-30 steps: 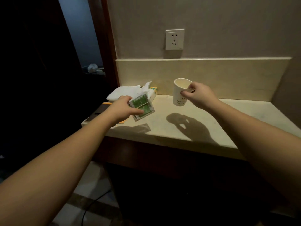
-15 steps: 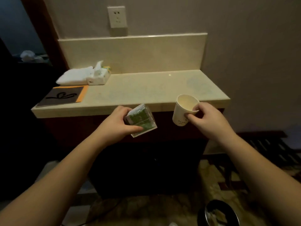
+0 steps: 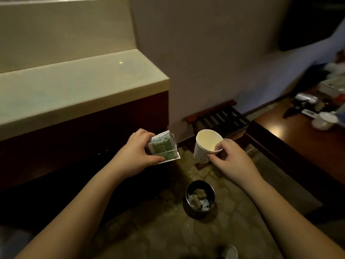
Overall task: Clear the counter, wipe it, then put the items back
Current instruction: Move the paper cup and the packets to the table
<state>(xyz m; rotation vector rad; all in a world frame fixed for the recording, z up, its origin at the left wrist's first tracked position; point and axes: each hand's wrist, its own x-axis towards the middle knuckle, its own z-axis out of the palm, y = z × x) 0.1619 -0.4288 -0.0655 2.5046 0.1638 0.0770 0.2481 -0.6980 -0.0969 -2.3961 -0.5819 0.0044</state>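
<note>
My left hand [image 3: 135, 153] grips green-and-white packets [image 3: 164, 147], long edges tilted up-right. My right hand [image 3: 230, 157] pinches a white paper cup [image 3: 206, 144], mouth tilted toward me.

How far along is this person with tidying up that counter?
Early on, by the look of it. The part of the counter in view is bare. In hand: the left hand grips a clear holder of green packets, and the right hand pinches a paper cup by its rim, both off the counter and above the floor. No cloth is in view; setting these down, wiping and returning things remain.
</note>
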